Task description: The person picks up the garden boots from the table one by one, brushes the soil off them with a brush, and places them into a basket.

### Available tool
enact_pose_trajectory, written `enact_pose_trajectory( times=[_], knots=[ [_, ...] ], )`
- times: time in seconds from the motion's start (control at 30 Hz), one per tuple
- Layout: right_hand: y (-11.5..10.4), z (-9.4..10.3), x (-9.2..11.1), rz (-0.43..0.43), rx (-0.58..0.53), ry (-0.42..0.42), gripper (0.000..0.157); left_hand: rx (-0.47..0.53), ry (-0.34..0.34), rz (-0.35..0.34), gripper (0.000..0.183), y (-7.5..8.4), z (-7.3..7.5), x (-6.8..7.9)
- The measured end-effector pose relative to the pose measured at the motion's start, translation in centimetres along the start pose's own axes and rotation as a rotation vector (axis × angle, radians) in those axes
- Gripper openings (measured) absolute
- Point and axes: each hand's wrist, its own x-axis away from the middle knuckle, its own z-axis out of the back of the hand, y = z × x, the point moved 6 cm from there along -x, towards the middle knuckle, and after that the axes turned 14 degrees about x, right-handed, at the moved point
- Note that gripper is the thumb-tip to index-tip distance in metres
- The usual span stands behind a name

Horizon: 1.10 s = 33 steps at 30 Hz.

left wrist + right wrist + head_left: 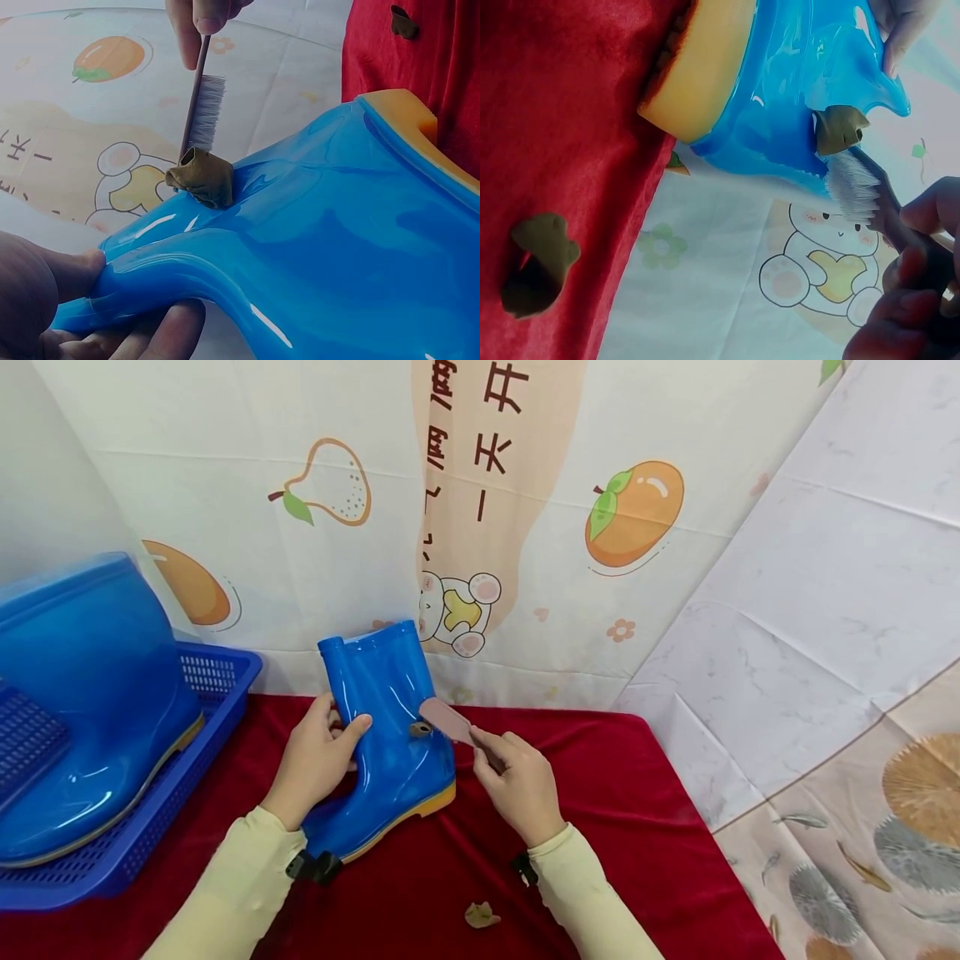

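A shiny blue rain boot (390, 685) with a yellow sole stands tilted on the red cloth. My left hand (311, 760) grips its shaft, thumb on one side and fingers on the other, as the left wrist view also shows. In my right hand (521, 785) is the handle of a brush (447, 721) with white bristles (851, 187), held against the boot's shaft. A curled, brown, leaf-like scrap (202, 178) sits on the boot right at the brush's tip. A second brown scrap (481, 915) lies on the cloth between my forearms.
On the left, a blue plastic basket (243, 664) holds another blue boot (90, 643). The red cloth (600, 777) covers the table. Behind it hangs a white sheet (525, 677) printed with fruit; a patterned cloth (847, 852) is at the right.
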Motion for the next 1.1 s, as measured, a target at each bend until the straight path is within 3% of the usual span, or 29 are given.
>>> enact_pose_trajectory(
  times=[0.4, 0.63, 0.83, 1.1],
  knots=[
    [1.0, -0.2, -0.2, -0.069, 0.000, 0.025, 0.031, -0.004, 0.007, -0.009, 0.066, 0.1, 0.1, 0.0],
    [1.8, -0.5, 0.1, -0.181, -0.092, 0.028, 0.011, -0.011, -0.022, -0.062, 0.065, 0.6, -0.3, -0.2],
    [2.3, -0.7, 0.4, -0.237, -0.129, 0.019, 0.029, -0.033, -0.042, -0.100, 0.063, 0.7, -0.4, -0.2],
    [2.3, -1.0, 0.6, -0.240, -0.129, -0.028, 0.034, -0.086, -0.051, -0.144, 0.066, 0.9, -0.6, 0.0]
  ],
)
